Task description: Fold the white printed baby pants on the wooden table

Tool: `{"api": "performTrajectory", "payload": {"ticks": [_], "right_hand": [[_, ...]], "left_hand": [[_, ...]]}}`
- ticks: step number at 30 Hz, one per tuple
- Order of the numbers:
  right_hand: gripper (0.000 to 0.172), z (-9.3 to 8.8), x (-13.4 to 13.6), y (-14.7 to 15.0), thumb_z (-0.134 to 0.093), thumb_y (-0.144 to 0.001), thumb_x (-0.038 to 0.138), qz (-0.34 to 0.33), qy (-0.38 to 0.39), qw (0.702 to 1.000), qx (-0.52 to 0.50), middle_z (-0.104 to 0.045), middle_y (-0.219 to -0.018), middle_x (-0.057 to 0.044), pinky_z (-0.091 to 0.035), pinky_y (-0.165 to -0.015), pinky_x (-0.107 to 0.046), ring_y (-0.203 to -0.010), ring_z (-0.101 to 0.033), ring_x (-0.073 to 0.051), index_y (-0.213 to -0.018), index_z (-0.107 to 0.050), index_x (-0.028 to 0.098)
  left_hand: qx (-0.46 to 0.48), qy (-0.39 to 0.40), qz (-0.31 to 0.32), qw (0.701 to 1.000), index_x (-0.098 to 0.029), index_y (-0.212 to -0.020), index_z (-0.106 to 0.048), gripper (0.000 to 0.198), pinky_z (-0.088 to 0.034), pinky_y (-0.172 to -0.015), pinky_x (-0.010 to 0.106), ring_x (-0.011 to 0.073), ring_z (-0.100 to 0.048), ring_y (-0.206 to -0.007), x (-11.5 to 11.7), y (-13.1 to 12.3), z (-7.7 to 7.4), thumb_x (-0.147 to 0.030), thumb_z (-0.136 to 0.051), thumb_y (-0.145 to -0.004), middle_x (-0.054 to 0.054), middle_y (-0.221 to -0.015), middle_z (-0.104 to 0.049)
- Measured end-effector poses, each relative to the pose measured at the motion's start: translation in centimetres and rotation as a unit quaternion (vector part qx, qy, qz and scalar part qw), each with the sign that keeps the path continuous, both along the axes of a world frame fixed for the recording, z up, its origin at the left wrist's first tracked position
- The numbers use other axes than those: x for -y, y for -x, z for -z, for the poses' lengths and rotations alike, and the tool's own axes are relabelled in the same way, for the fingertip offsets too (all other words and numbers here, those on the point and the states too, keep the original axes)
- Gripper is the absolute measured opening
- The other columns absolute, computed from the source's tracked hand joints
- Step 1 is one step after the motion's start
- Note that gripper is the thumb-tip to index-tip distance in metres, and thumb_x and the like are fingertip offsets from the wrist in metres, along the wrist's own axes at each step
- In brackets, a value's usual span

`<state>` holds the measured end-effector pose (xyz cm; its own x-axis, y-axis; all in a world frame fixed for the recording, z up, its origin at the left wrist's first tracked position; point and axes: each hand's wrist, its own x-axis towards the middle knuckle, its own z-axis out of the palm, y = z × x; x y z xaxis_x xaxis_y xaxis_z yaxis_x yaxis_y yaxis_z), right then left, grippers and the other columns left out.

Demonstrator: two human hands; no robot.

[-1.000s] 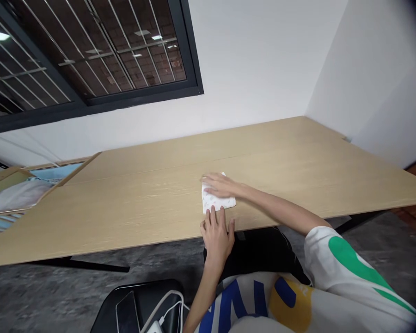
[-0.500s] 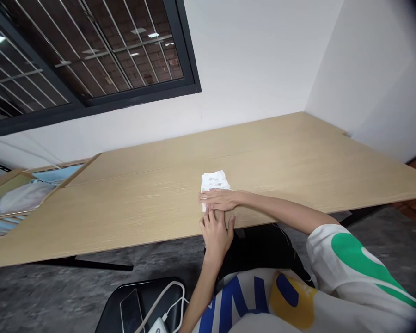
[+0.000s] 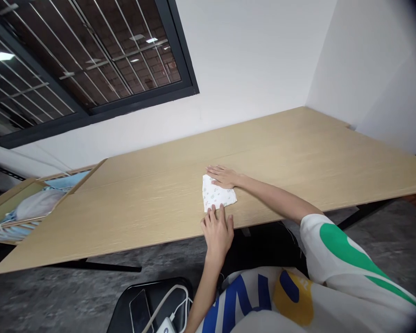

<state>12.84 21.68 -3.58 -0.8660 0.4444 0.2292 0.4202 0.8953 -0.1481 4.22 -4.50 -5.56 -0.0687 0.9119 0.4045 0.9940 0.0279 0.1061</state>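
Note:
A small white cloth [image 3: 218, 196] with a faint scattered print lies folded flat on the wooden table [image 3: 152, 194], close to its front edge. My right hand [image 3: 224, 176] rests flat over the cloth's far edge, fingers stretched out and pointing left. At the near edge, the fingertips of my left hand [image 3: 217, 231] touch the cloth, with the fingers spread and the thumb apart. Neither hand grips the cloth. Part of its far side is hidden under my right palm.
A wooden crib-like box [image 3: 38, 203] with blue and white bedding stands at the table's left end. Below the front edge, a black chair [image 3: 125, 305] carries a phone [image 3: 141, 311] and a white device with a cable [image 3: 166, 325]. A wall and barred window lie behind.
My right hand has slid away from me, from the cloth's near part to its far edge, uncovering more of the print. My left hand stays at the near edge. The camera view has shifted slightly.

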Motion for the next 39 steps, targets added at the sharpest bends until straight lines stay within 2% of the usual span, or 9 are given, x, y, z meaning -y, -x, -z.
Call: {"api": "performTrajectory", "payload": {"ticks": [4,8,11,16,24,27,30,34,39], "right_hand": [[0.053,-1.4,3.2,-1.9,-0.041,-0.105,0.030,0.043,-0.054,0.995,-0.070,-0.042,-0.164,-0.020,-0.027,-0.123,-0.054,-0.152,-0.036,-0.033,-0.154,-0.048,0.012],[0.043,-1.9,6.9,-4.8,-0.034,-0.110,0.034,0.005,0.014,0.998,-0.062,-0.070,-0.123,-0.017,-0.046,-0.103,-0.047,-0.113,-0.064,-0.028,-0.124,-0.069,0.014],[0.046,-1.5,8.8,-7.2,-0.040,-0.109,0.045,-0.019,0.066,0.997,-0.047,-0.069,-0.129,-0.017,-0.048,-0.104,-0.044,-0.117,-0.065,-0.028,-0.128,-0.069,0.014],[0.084,-0.7,12.0,-10.3,-0.066,-0.091,0.068,-0.018,0.098,0.994,-0.044,-0.049,-0.158,-0.022,-0.033,-0.121,-0.051,-0.147,-0.046,-0.036,-0.151,-0.054,0.011],[0.031,-1.0,18.0,-12.8,-0.046,-0.105,0.023,-0.009,0.115,0.987,-0.114,-0.072,-0.126,-0.012,-0.045,-0.107,-0.048,-0.121,-0.064,-0.027,-0.128,-0.067,0.022],[0.028,-1.5,18.7,-13.0,-0.043,-0.108,0.030,0.046,0.150,0.979,-0.133,-0.073,-0.117,-0.011,-0.049,-0.100,-0.047,-0.111,-0.066,-0.027,-0.121,-0.067,0.023],[0.030,-1.8,18.5,-12.6,-0.041,-0.109,0.040,0.109,0.192,0.962,-0.161,-0.073,-0.117,-0.011,-0.051,-0.095,-0.044,-0.110,-0.066,-0.028,-0.120,-0.063,0.023],[0.030,-2.0,17.8,-11.6,-0.037,-0.110,0.044,0.177,0.226,0.939,-0.191,-0.073,-0.111,-0.010,-0.051,-0.086,-0.039,-0.101,-0.069,-0.027,-0.119,-0.056,0.022],[0.030,-2.2,17.1,-9.6,-0.034,-0.111,0.045,0.251,0.221,0.916,-0.220,-0.071,-0.098,-0.007,-0.048,-0.076,-0.034,-0.090,-0.068,-0.026,-0.112,-0.054,0.023]], "left_hand": [[0.045,-0.014,0.020,0.999,-0.018,-0.137,-0.063,0.037,-0.045,-0.100,0.051,0.0321,-0.066,-0.115,-0.8,2.3,-0.4,-0.026,-0.045,-0.106,0.016,-0.131,-0.071],[0.071,-0.025,0.077,0.994,-0.021,-0.112,-0.070,0.020,-0.043,-0.099,0.047,0.0286,-0.067,-0.110,-2.5,5.1,-1.1,-0.024,-0.052,-0.104,0.011,-0.120,-0.075],[0.081,-0.017,0.109,0.991,-0.022,-0.105,-0.068,0.018,-0.042,-0.100,0.048,0.0278,-0.068,-0.110,-3.6,6.1,-1.4,-0.024,-0.051,-0.105,0.010,-0.117,-0.076],[0.141,0.014,0.155,0.978,-0.022,-0.108,-0.063,0.021,-0.040,-0.107,0.047,0.0255,-0.066,-0.120,-2.8,6.1,-2.2,-0.029,-0.043,-0.108,0.010,-0.125,-0.073],[0.243,0.115,0.181,0.946,-0.028,-0.110,-0.067,0.023,-0.045,-0.106,0.041,0.0233,-0.062,-0.119,1.9,6.3,-4.5,-0.045,-0.053,-0.104,0.003,-0.121,-0.075],[0.251,0.136,0.197,0.938,-0.029,-0.117,-0.068,0.035,-0.039,-0.116,0.045,0.0266,-0.059,-0.130,1.9,7.0,-4.4,-0.049,-0.075,-0.089,0.003,-0.133,-0.072],[0.280,0.120,0.183,0.935,-0.026,-0.112,-0.072,0.034,-0.041,-0.115,0.046,0.0273,-0.065,-0.122,0.9,7.5,-3.6,-0.051,-0.073,-0.089,0.006,-0.125,-0.075],[0.380,0.075,0.140,0.911,-0.021,-0.098,-0.073,0.039,-0.053,-0.092,0.036,0.0229,-0.071,-0.098,-0.5,7.1,-2.7,-0.055,-0.056,-0.099,0.007,-0.102,-0.077],[0.376,0.046,0.045,0.924,-0.018,-0.093,-0.070,0.044,-0.048,-0.069,0.030,0.0192,-0.064,-0.073,-1.7,5.6,-2.5,-0.059,-0.052,-0.099,0.004,-0.082,-0.072]]}}
